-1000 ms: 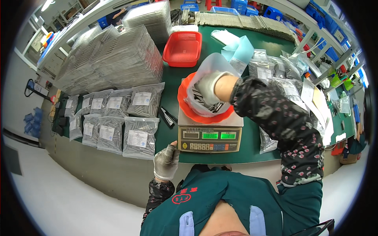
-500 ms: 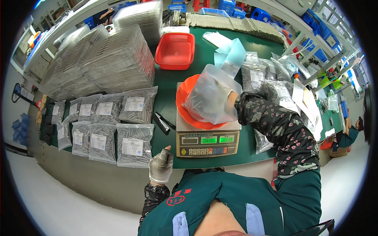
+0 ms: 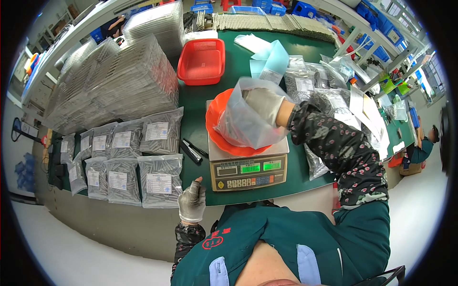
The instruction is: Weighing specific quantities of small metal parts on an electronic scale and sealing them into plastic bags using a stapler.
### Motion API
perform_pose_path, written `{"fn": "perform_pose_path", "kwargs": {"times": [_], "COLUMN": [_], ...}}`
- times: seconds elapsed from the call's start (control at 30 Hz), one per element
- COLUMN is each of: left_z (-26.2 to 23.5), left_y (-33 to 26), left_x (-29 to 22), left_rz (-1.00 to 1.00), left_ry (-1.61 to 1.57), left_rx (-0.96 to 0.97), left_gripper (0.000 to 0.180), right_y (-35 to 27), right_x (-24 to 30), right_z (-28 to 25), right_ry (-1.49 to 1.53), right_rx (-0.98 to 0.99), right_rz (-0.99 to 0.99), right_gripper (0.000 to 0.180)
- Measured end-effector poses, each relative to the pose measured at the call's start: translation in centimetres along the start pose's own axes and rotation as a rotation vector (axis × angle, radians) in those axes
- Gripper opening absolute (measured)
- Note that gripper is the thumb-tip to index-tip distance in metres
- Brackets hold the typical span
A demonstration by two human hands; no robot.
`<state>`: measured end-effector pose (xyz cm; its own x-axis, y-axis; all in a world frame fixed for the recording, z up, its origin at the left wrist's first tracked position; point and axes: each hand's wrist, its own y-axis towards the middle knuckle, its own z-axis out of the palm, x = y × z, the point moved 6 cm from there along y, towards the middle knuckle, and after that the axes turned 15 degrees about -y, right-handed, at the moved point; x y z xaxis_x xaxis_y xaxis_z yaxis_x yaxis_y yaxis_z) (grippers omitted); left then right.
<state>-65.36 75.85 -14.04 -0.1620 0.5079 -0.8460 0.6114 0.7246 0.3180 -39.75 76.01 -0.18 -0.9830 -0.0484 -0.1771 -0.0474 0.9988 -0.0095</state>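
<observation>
A large translucent plastic bag (image 3: pixel 245 124) stands open in a round orange bowl (image 3: pixel 214 114), which rests on a digital counting scale (image 3: pixel 249 172) with lit green displays. My gloved right hand (image 3: pixel 265 104) is at the bag's mouth, its fingers curled downward. The bag's wall partly covers the fingertips, so what they grip cannot be made out. My left hand (image 3: pixel 192 202), in a pale glove with a bare fingertip, is loosely closed at the table's front edge, left of the scale. Nothing shows in it. A black stapler (image 3: pixel 192 151) lies nearby.
Several labelled bags of grey metal pins (image 3: pixel 160 181) lie at left before tall stacks of clear trays (image 3: pixel 114 86). A red basket (image 3: pixel 201 62) stands behind the scale. More filled bags (image 3: pixel 329 100) lie at right beside blue sheets (image 3: pixel 271 62). Long rods (image 3: pixel 272 24) line the back.
My right hand has risen from deeper in the bag to its mouth, and the bag's upper part has sagged. The left hand stays closed. The whole view has shifted slightly.
</observation>
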Motion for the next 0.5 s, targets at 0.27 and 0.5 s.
{"fn": "perform_pose_path", "kwargs": {"times": [0.27,0.5], "left_z": [0.5,1.4], "left_y": [0.2,0.5], "left_x": [-0.5,-0.7], "left_rz": [-0.016,0.013], "left_ry": [0.035,-0.001], "left_rx": [0.034,0.072], "left_gripper": [0.026,0.027], "right_y": [-0.5,-2.7], "right_x": [-2.7,-3.5], "right_z": [1.6,0.7], "right_ry": [0.531,0.930], "right_rx": [-0.118,-0.022], "right_rz": [0.239,0.306], "right_gripper": [0.034,0.024]}}
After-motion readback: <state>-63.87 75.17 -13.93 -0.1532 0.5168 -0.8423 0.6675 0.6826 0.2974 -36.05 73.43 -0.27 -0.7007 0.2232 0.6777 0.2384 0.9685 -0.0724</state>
